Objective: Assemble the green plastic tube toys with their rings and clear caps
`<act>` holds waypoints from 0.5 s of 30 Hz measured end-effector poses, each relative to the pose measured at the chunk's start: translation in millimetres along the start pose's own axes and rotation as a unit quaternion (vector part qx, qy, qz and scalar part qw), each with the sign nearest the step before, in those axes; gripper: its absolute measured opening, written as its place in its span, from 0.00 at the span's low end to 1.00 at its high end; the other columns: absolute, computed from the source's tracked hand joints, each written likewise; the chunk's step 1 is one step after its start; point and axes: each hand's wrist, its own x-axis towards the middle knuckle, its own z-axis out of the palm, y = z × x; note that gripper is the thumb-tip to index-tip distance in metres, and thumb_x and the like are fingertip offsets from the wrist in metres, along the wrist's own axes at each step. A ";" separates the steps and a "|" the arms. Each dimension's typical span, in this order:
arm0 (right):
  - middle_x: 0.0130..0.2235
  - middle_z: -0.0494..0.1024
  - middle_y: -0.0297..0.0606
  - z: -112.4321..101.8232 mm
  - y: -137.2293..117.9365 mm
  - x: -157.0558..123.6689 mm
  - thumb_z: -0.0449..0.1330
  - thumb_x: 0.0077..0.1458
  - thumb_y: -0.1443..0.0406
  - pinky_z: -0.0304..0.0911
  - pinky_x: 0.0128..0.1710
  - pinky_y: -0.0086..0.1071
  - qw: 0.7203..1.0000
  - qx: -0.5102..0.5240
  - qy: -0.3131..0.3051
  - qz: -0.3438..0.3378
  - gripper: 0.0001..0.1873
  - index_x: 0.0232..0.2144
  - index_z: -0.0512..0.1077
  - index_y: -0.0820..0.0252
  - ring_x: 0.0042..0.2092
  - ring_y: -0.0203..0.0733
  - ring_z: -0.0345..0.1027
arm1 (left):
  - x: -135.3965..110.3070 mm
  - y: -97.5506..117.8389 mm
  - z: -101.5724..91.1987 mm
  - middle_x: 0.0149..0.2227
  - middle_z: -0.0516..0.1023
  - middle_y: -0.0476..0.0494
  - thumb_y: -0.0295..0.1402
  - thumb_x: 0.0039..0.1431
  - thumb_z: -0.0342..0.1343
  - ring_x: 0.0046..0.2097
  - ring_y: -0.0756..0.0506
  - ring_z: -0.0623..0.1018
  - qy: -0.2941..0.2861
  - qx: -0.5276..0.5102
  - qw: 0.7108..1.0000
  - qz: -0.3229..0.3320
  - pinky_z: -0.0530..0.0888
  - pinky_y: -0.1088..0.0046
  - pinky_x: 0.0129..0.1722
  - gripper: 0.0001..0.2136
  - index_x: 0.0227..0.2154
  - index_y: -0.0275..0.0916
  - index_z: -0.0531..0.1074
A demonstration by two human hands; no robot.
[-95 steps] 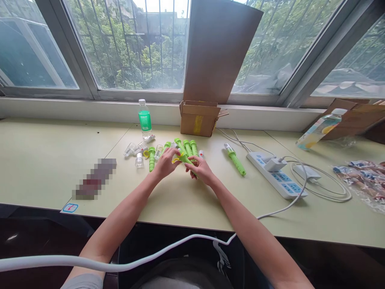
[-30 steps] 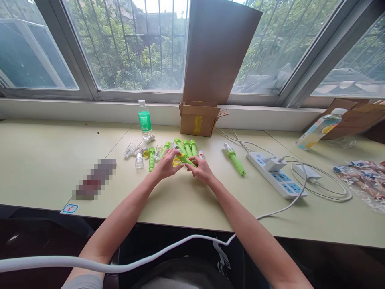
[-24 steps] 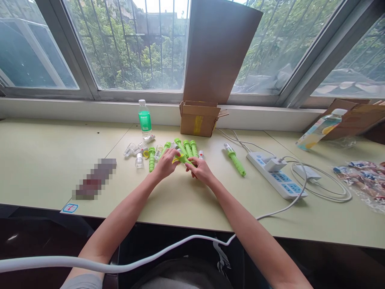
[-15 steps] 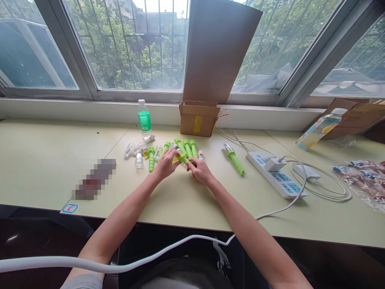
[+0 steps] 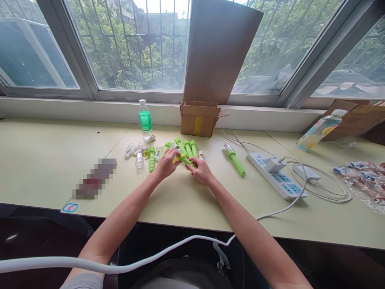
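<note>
Over the middle of the table, both hands meet at one green ribbed plastic handle (image 5: 187, 161). My left hand (image 5: 165, 165) is closed at its upper end, with a small yellow piece (image 5: 177, 159) at the fingertips. Lower down, my right hand (image 5: 201, 171) grips the same handle between thumb and fingers. Several more green handles (image 5: 152, 160) lie just beyond and beside the hands. Clear plastic caps (image 5: 139, 161) are scattered to the left, near another yellow piece (image 5: 146, 154). A green handle with a clear cap on it (image 5: 235, 160) lies apart on the right.
A water bottle (image 5: 145, 120) and an open cardboard box (image 5: 198, 120) stand at the back. On the right are a white power strip (image 5: 278, 176) with cables, a tilted drink bottle (image 5: 320, 130) and plastic-wrapped items (image 5: 361, 180). A white cable (image 5: 150, 259) crosses in front of me.
The handle between my hands has turned slightly, and more of its lower end shows by my right fingers. Both hands stay in nearly the same place.
</note>
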 end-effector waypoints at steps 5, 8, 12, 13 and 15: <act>0.29 0.73 0.38 -0.2 -2.4 -0.1 0.54 0.53 0.50 0.59 0.27 0.34 0.999 -0.028 0.013 -0.008 0.18 0.34 0.72 0.57 0.25 0.38 0.62 | 0.3 -2.0 -0.1 0.40 0.72 0.43 0.29 0.56 0.56 0.48 0.42 0.70 -0.002 0.003 1.000 0.006 0.70 0.61 0.45 0.06 0.35 0.39 0.65; 0.27 0.73 0.38 0.1 -4.9 -0.9 0.53 0.54 0.49 0.58 0.26 0.34 1.000 -0.007 0.003 -0.001 0.19 0.31 0.70 0.58 0.23 0.37 0.60 | 0.3 -2.1 -0.9 0.41 0.72 0.43 0.30 0.54 0.58 0.49 0.41 0.70 -0.007 0.008 1.000 0.005 0.70 0.61 0.46 0.09 0.37 0.39 0.65; 0.26 0.72 0.36 -0.1 -4.0 -1.3 0.58 0.49 0.50 0.56 0.21 0.32 0.999 0.035 -0.005 0.027 0.20 0.37 0.68 0.57 0.20 0.35 0.58 | 0.0 -2.4 -0.1 0.41 0.72 0.43 0.26 0.54 0.57 0.48 0.41 0.70 -0.007 0.010 1.000 0.005 0.71 0.60 0.45 0.09 0.37 0.39 0.64; 0.26 0.72 0.35 -0.2 -3.4 -1.2 0.60 0.47 0.50 0.56 0.21 0.31 0.999 0.040 -0.003 0.028 0.21 0.38 0.67 0.57 0.20 0.35 0.58 | -0.1 -2.6 0.1 0.41 0.72 0.43 0.26 0.54 0.57 0.48 0.41 0.70 -0.006 0.010 1.000 0.005 0.71 0.61 0.45 0.08 0.36 0.39 0.64; 0.26 0.71 0.34 -0.4 -2.5 -1.2 0.63 0.45 0.51 0.56 0.20 0.30 0.999 0.045 0.001 0.024 0.21 0.37 0.66 0.57 0.21 0.35 0.59 | 0.1 -3.0 0.2 0.41 0.72 0.43 0.26 0.55 0.56 0.48 0.41 0.70 -0.006 0.010 1.000 0.005 0.71 0.61 0.45 0.07 0.35 0.39 0.64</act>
